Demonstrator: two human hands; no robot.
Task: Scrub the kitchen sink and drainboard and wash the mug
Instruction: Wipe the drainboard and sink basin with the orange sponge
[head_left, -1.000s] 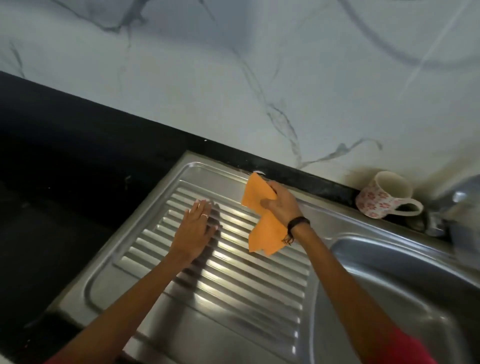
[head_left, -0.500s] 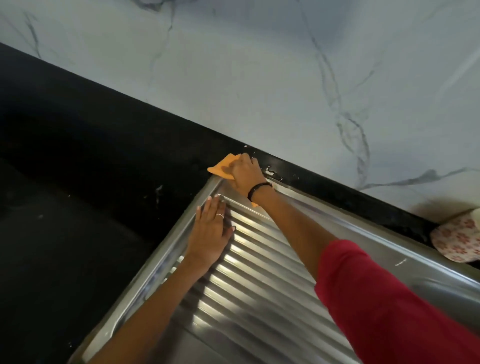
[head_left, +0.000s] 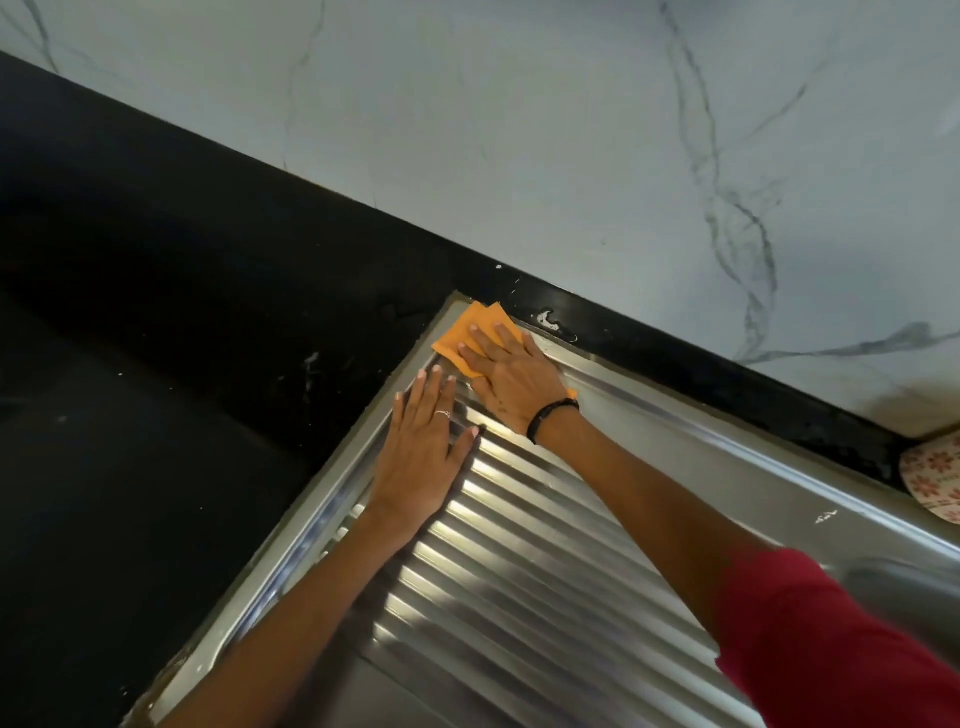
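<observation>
Dim kitchen view with hard glints on steel and heavy wide-angle bend.

Light is low and cool overall; the marble wall (head_left: 519, 130) reads evenly grey-white, while the black countertop (head_left: 130, 312) sinks into near-featureless dark at the left. Bright streaks of glare run along the ridges of the drainboard (head_left: 519, 545), strongest just under the left hand (head_left: 421, 452), which throws a soft shadow onto the ridges beside it. The wall's base line tilts steeply from the lens distortion. The red sleeve (head_left: 831, 649) at the lower right is close and soft, and the mug (head_left: 935, 483) is cut by the right edge and slightly blurred.
</observation>
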